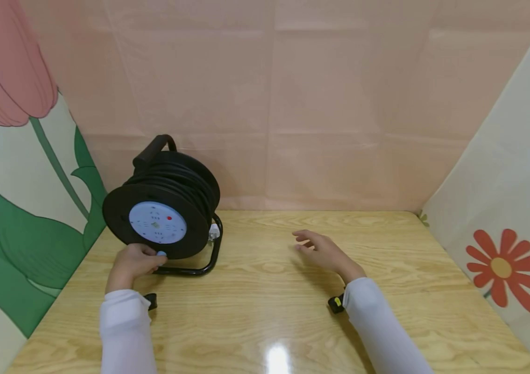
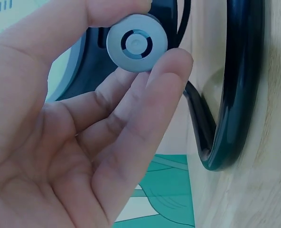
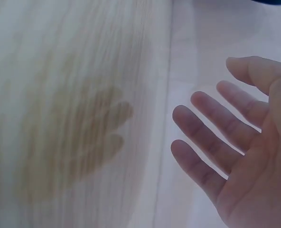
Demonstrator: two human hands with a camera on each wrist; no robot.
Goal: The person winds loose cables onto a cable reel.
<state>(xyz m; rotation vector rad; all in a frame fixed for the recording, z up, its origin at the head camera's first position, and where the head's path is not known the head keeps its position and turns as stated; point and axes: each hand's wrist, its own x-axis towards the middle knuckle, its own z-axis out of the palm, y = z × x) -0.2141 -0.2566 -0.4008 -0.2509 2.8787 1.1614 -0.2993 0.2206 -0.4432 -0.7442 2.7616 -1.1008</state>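
Observation:
A black cable reel (image 1: 162, 208) with a pale blue socket panel (image 1: 145, 221) stands at the left on its tubular frame (image 1: 218, 249). Low on the reel's face, my left hand (image 1: 133, 264) pinches a round, light-blue winding knob (image 2: 137, 42) between thumb and fingertips. In the left wrist view the knob's ringed end faces the camera. Black cable (image 1: 185, 179) lies wound between the reel's discs. My right hand (image 1: 323, 252) hovers over the table to the right of the reel, fingers loosely extended and holding nothing; its spread fingers show in the right wrist view.
A white plug (image 1: 214, 231) sits at the frame's right side. The wooden table (image 1: 255, 311) meets a pinkish backdrop (image 1: 321, 104) behind. Flower-printed sheets flank it, with a tulip (image 1: 8, 62) at left and a red flower (image 1: 500, 267) at right.

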